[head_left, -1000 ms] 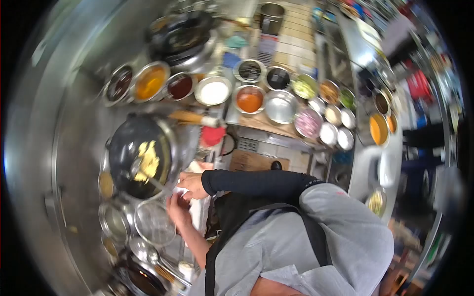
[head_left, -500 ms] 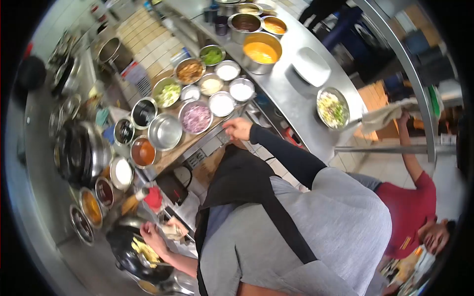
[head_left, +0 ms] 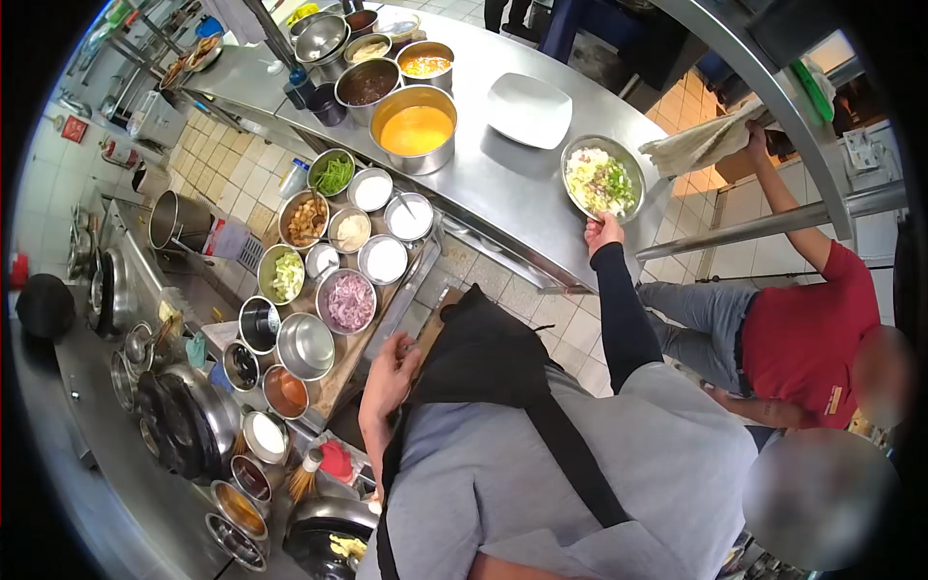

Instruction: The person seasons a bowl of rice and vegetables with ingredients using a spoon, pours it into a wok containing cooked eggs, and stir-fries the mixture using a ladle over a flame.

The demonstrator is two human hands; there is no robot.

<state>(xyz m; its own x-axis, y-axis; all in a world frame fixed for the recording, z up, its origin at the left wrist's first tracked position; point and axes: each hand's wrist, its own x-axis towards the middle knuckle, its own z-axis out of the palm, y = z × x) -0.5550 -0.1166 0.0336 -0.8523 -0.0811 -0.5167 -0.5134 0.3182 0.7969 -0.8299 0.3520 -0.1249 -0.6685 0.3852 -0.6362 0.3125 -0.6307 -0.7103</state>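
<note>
My right hand (head_left: 604, 235), below a black sleeve, pinches the near rim of a metal bowl (head_left: 628, 211) on the steel counter. Chopped white, yellow and green pieces (head_left: 598, 180) fill this bowl. My left hand (head_left: 390, 375) hangs empty in front of the apron, its fingers loosely bent and apart. It is nearest to the edge of the ingredient shelf, below the bowl of chopped purple onion (head_left: 348, 301). A white square plate (head_left: 529, 109) lies left of the held bowl.
A large pot of orange sauce (head_left: 416, 130) stands on the counter (head_left: 483, 208). Metal bowls of ingredients and an empty one (head_left: 305, 345) line the shelf. A wok (head_left: 314, 549) with yellow food is at the bottom. A person in red (head_left: 807, 324) stands at the right.
The view has swung from the wok to the counter. My right hand has reached across and taken hold of the bowl's rim. My left hand has left the wok area and drawn in by my body.
</note>
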